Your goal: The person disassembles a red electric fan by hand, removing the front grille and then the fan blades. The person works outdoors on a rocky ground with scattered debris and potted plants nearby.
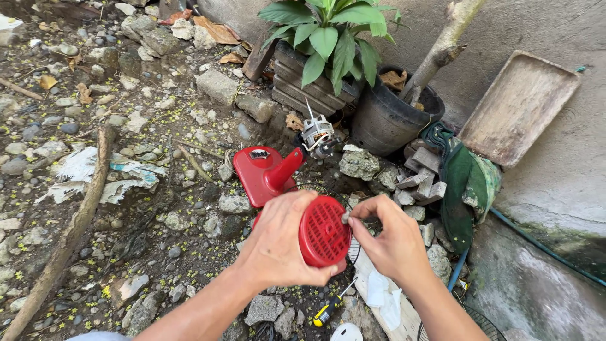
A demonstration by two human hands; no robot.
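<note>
My left hand (281, 243) grips a round red vented cover (323, 232) and holds it up over the stony ground. My right hand (391, 237) pinches a small pale piece (345, 218) at the cover's right rim with thumb and forefinger. Beyond the cover lies a red fan base with its slanted neck (265, 173). A bare motor with grey metal and wires (317, 136) sits at the top of that neck. Below my hands a screwdriver with a yellow and black handle (326, 311) lies on the ground.
Loose stones (218, 85) and dirt cover the ground. A black pot with a trunk (391, 117) and a leafy plant in a dark wooden crate (309, 85) stand by the wall. A tray (517, 107) leans there. Green cloth (464, 186), a wire grille (476, 325) and a long stick (69, 237) lie nearby.
</note>
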